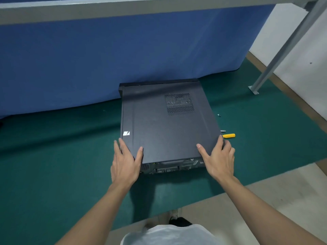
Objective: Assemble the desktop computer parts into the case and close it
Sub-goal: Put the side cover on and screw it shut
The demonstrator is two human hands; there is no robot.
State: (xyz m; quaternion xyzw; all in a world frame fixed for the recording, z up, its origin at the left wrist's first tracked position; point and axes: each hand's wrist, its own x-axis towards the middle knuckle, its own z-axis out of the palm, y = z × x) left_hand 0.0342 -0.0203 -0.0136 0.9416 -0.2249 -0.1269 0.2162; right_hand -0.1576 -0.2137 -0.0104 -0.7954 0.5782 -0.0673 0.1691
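A dark grey desktop computer case [164,124] lies flat on the green mat, its side panel on top with a perforated vent patch [179,103] towards the back. The rear port side faces me. My left hand [126,161] grips the near left corner of the panel, thumb on top and fingers down the side. At the near right corner my right hand [217,159] holds the panel the same way, thumb on top and fingers round the right edge.
A yellow-handled screwdriver [229,135] lies on the green mat [62,165] just right of the case. A small screw [219,115] sits farther back on the right. A blue cloth wall [106,59] stands right behind the case. A grey metal leg [276,55] slants at the right.
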